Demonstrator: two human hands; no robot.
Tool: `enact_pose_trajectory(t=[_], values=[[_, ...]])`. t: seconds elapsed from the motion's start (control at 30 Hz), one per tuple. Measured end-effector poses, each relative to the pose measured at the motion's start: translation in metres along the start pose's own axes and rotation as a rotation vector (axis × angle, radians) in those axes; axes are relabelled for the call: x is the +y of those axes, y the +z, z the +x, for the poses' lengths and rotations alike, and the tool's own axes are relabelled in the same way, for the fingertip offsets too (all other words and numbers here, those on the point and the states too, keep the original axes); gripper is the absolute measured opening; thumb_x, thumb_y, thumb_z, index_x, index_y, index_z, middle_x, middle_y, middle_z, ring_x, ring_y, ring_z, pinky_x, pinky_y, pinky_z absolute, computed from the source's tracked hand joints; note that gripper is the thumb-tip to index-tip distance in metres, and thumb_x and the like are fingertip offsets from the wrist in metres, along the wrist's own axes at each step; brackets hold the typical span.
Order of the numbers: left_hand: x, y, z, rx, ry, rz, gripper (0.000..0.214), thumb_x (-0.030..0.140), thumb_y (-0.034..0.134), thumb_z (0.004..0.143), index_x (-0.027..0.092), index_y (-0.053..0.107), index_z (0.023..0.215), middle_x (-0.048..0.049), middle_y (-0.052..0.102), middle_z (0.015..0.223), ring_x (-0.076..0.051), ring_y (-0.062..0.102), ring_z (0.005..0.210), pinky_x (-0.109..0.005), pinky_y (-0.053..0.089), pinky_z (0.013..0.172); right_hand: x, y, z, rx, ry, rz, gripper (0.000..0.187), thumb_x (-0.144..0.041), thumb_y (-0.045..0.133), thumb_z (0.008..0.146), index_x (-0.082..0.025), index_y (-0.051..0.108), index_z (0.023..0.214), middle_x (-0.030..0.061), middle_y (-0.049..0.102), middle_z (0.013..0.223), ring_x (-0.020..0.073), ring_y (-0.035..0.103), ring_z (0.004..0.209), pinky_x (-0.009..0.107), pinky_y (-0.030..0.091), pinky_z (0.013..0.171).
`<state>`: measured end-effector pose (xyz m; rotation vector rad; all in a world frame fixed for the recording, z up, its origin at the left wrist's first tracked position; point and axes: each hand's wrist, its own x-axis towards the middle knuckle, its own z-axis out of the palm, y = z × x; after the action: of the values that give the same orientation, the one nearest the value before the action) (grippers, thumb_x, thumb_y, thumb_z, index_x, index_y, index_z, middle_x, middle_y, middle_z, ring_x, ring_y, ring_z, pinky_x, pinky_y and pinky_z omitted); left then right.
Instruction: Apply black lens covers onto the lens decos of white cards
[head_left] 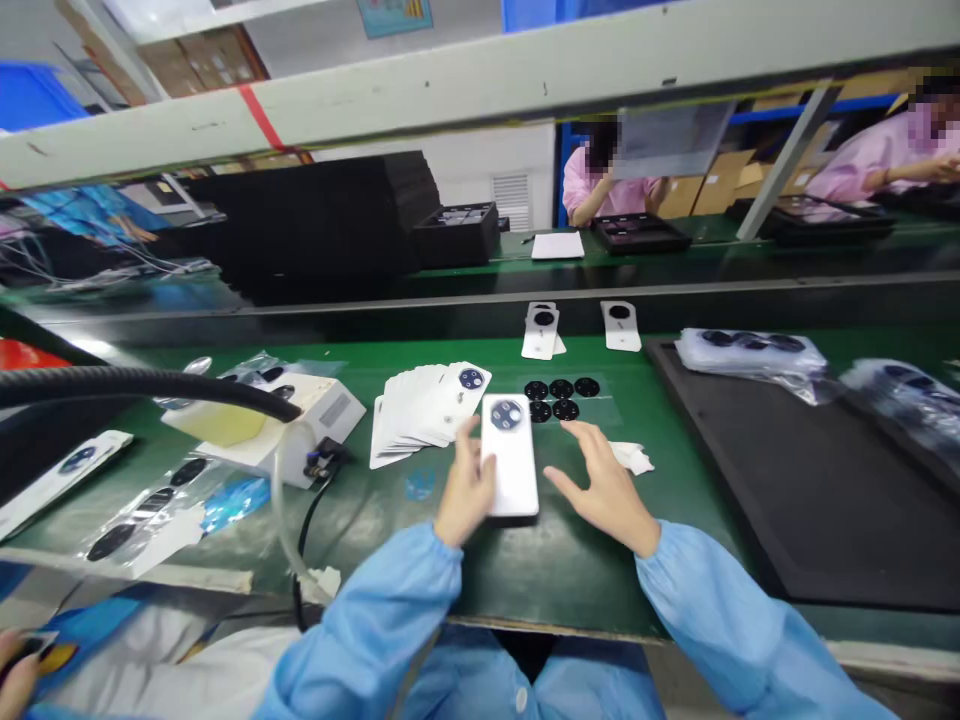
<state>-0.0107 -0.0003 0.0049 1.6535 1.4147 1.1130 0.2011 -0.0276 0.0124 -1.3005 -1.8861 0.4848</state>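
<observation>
The white phone (514, 470) lies on the green bench (585, 570) right in front of me, between my two hands, with its round camera patch (506, 415) at the far end. Its long axis runs almost straight away from my body. My left hand (463, 492) is the nearer one: it is at the phone's left long edge, thumb lapping over the white face and fingers slightly bent. I can't tell whether it grips the phone or only rests against it. The phone lies just to the right of that hand. My right hand (602, 490) is apart from the phone, off its right long side, with thumb and fingers spread and nothing in them; its fingertips come close to the black discs (565, 410), which lie on a clear sheet beyond the phone.

A fanned pile of white cards (420, 412) lies to the left, past my left hand. To my right is a wide black tray (810, 490), with a clear pack (750, 352) of dark round pieces across its far edge. Across the bench, a black box (457, 250) holds flat pieces I can't make out, and a smaller tray (641, 242) sits before a person in pink (581, 190).
</observation>
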Motion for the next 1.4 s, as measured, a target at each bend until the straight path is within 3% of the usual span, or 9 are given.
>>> enact_pose_trajectory(t=[0.07, 0.17, 0.27, 0.37, 0.47, 0.63, 1.0, 1.13, 1.4], values=[[0.000, 0.020, -0.034, -0.098, -0.005, 0.044, 0.058, 0.016, 0.046, 0.088, 0.023, 0.022, 0.139, -0.0014, 0.063, 0.091, -0.013, 0.064, 0.071, -0.025, 0.049, 0.067, 0.014, 0.013, -0.008, -0.109, -0.029, -0.040, 0.080, -0.046, 0.066, 0.082, -0.017, 0.027, 0.145, 0.0184, 0.035, 0.148, 0.0325, 0.033, 0.137, 0.053, 0.033, 0.111], [0.002, 0.030, -0.059, -0.211, -0.008, 0.145, 0.061, 0.017, 0.045, 0.089, 0.023, 0.017, 0.143, 0.0016, 0.061, 0.082, -0.012, 0.062, 0.064, -0.023, 0.046, 0.061, 0.029, 0.021, -0.014, -0.260, -0.065, -0.082, 0.106, -0.054, 0.073, 0.073, -0.017, 0.011, 0.151, 0.0189, 0.029, 0.152, 0.0335, 0.029, 0.140, 0.056, 0.023, 0.115], [0.005, 0.021, -0.049, -0.297, 0.019, 0.261, 0.052, 0.023, 0.053, 0.087, 0.024, 0.036, 0.135, 0.0062, 0.055, 0.065, -0.012, 0.055, 0.053, -0.022, 0.039, 0.053, 0.036, 0.021, -0.016, -0.336, -0.084, -0.114, 0.119, -0.060, 0.072, 0.071, -0.018, -0.003, 0.152, 0.0179, 0.030, 0.152, 0.0303, 0.029, 0.140, 0.054, 0.019, 0.116], [0.005, 0.015, -0.017, -0.313, 0.088, 0.344, 0.020, 0.026, 0.053, 0.088, 0.022, 0.057, 0.107, 0.0037, 0.055, 0.067, -0.012, 0.054, 0.056, -0.023, 0.039, 0.055, 0.037, 0.020, -0.016, -0.364, -0.098, -0.140, 0.127, -0.059, 0.075, 0.068, -0.017, -0.010, 0.151, 0.0188, 0.029, 0.152, 0.0287, 0.027, 0.141, 0.052, 0.018, 0.117], [0.001, 0.024, 0.019, -0.350, 0.188, 0.351, 0.010, 0.024, 0.051, 0.089, 0.020, 0.059, 0.092, -0.0008, 0.059, 0.085, -0.012, 0.059, 0.072, -0.022, 0.044, 0.063, 0.036, 0.020, -0.015, -0.373, -0.108, -0.160, 0.128, -0.058, 0.076, 0.068, -0.016, -0.013, 0.151, 0.0198, 0.027, 0.153, 0.0284, 0.026, 0.141, 0.051, 0.019, 0.117], [-0.002, 0.037, 0.049, -0.460, 0.289, 0.356, 0.006, 0.021, 0.061, 0.082, 0.017, 0.060, 0.078, 0.0016, 0.057, 0.074, -0.011, 0.056, 0.063, -0.024, 0.046, 0.064, 0.034, 0.020, -0.015, -0.385, -0.119, -0.185, 0.129, -0.059, 0.075, 0.069, -0.017, -0.016, 0.150, 0.0191, 0.025, 0.154, 0.0288, 0.026, 0.142, 0.052, 0.019, 0.117], [-0.004, 0.033, 0.056, -0.588, 0.328, 0.375, 0.007, 0.013, 0.058, 0.083, 0.016, 0.063, 0.087, 0.0003, 0.062, 0.084, -0.009, 0.060, 0.069, -0.021, 0.049, 0.068, 0.032, 0.018, -0.013, -0.393, -0.122, -0.199, 0.130, -0.061, 0.074, 0.069, -0.015, -0.016, 0.150, 0.0198, 0.025, 0.154, 0.0297, 0.028, 0.141, 0.053, 0.020, 0.117], [-0.005, 0.036, 0.062, -0.646, 0.309, 0.437, 0.005, 0.018, 0.060, 0.085, 0.014, 0.062, 0.084, -0.0002, 0.063, 0.085, -0.009, 0.060, 0.069, -0.024, 0.050, 0.067, 0.034, 0.019, -0.014, -0.394, -0.121, -0.203, 0.131, -0.063, 0.074, 0.068, -0.015, -0.017, 0.150, 0.0200, 0.026, 0.153, 0.0295, 0.028, 0.141, 0.053, 0.020, 0.116], [0.009, 0.040, 0.042, -0.565, 0.374, 0.726, 0.013, 0.012, 0.043, 0.090, 0.018, 0.054, 0.086, -0.0049, 0.058, 0.092, -0.016, 0.057, 0.079, -0.025, 0.038, 0.055, 0.034, 0.019, -0.013, -0.395, -0.112, -0.196, 0.133, -0.062, 0.074, 0.068, -0.017, -0.022, 0.148, 0.0195, 0.025, 0.154, 0.0290, 0.029, 0.141, 0.052, 0.019, 0.117]])
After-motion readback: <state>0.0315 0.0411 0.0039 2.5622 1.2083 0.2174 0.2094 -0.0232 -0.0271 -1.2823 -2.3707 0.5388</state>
